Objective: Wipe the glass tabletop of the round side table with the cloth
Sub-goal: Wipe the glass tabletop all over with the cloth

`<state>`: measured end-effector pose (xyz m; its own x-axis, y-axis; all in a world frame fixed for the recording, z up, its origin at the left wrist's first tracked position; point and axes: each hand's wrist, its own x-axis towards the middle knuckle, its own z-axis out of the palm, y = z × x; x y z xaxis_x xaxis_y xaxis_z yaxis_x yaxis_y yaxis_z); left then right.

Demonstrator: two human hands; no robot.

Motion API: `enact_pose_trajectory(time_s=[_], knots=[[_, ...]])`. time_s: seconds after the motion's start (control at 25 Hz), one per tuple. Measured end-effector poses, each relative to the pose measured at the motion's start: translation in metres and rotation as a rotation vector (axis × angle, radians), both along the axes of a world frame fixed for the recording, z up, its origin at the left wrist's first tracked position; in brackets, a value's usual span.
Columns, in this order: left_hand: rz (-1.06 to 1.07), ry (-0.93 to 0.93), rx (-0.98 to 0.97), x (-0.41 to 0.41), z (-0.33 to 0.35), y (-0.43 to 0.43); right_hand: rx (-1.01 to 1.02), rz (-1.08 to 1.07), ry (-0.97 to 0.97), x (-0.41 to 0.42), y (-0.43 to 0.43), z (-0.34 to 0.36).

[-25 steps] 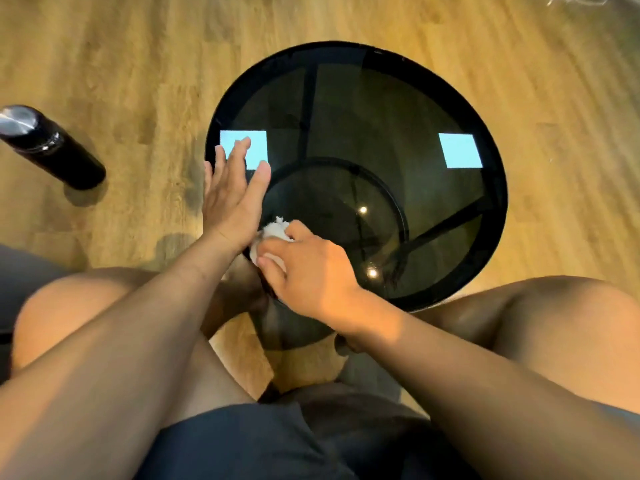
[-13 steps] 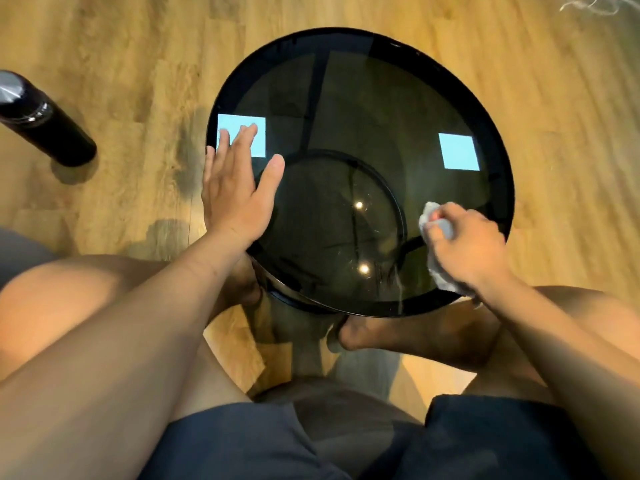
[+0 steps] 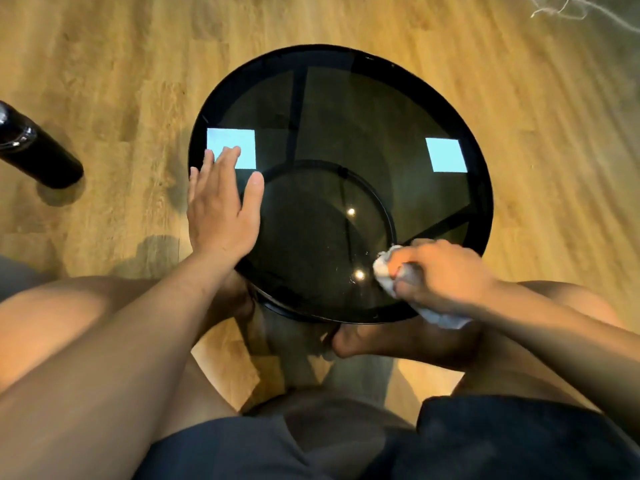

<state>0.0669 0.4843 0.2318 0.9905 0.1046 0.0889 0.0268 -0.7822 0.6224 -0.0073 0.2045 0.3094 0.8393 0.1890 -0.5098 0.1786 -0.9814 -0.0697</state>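
On the glass tabletop (image 3: 363, 126), right hand (image 3: 446, 275) fingers clench a half-hidden cloth (image 3: 382, 269); left hand (image 3: 221, 209) lies flat.

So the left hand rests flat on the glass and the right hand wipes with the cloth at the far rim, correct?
Not quite. The head view shows the right hand gripping the cloth at the near rim of the glass tabletop, closest to the person. The left hand does rest flat on the glass.

Warm-lit light-brown wood-plank floor (image 3: 121, 64). Glossy black cylindrical bottle (image 3: 40, 155) on it, left. Pale tangled threads (image 3: 561, 8) top right.
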Motion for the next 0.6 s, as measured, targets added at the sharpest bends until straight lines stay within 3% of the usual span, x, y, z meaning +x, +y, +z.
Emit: enact_pose_trajectory(time_s=[0.12,0.36,0.44,0.52,0.6], knots=[[0.06,-0.026,-0.096,0.002,-0.003,0.001,-0.043,-0.153,0.049,0.003,-0.04,0.009],[0.063,-0.102,-0.161,0.004,-0.005,0.003,0.279,0.247,0.088,0.003,0.073,-0.015],[0.123,-0.121,-0.334,0.004,-0.004,0.004,0.287,0.423,0.064,0.025,0.128,-0.021],[0.284,-0.164,-0.678,0.009,0.009,0.006,0.314,0.492,0.024,0.049,0.163,-0.022],[0.378,-0.23,-0.755,0.019,0.021,0.016,0.321,0.496,-0.031,0.072,0.181,-0.028]])
